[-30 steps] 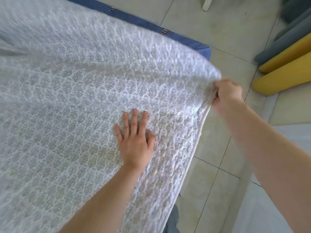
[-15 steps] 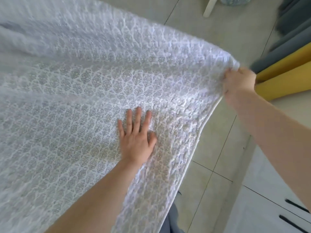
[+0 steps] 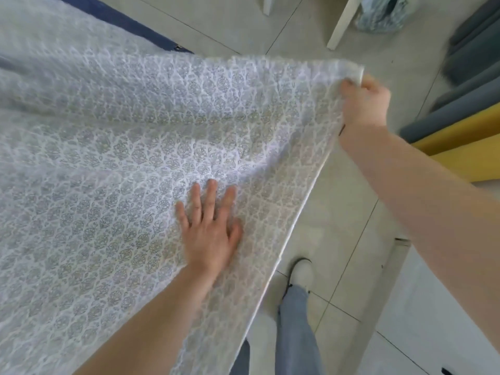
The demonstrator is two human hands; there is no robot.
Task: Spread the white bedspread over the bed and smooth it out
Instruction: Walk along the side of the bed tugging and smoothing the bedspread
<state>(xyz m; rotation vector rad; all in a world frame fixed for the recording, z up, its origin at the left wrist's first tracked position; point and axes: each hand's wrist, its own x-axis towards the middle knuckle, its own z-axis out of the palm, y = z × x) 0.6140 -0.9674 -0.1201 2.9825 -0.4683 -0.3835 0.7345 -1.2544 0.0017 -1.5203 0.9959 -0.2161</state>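
Note:
The white bedspread (image 3: 121, 163), quilted with a grey floral pattern, covers most of the left of the view. My left hand (image 3: 209, 228) lies flat on it with fingers spread, near its right edge. My right hand (image 3: 364, 104) is closed on the bedspread's corner and holds it stretched out over the floor, off the bed's side. A strip of the blue bed base (image 3: 127, 23) shows beyond the far edge of the cloth.
Tiled floor (image 3: 338, 207) lies to the right of the bed. My leg in jeans and a white shoe (image 3: 300, 274) stand beside the edge. Yellow and grey cushions (image 3: 465, 125) lie at right, a white cabinet (image 3: 433, 307) lower right, white furniture legs (image 3: 341, 23) at top.
My right hand has pulled the corner farther out to the right and up, so the cloth is stretched wider. My left hand stays pressed flat in about the same spot.

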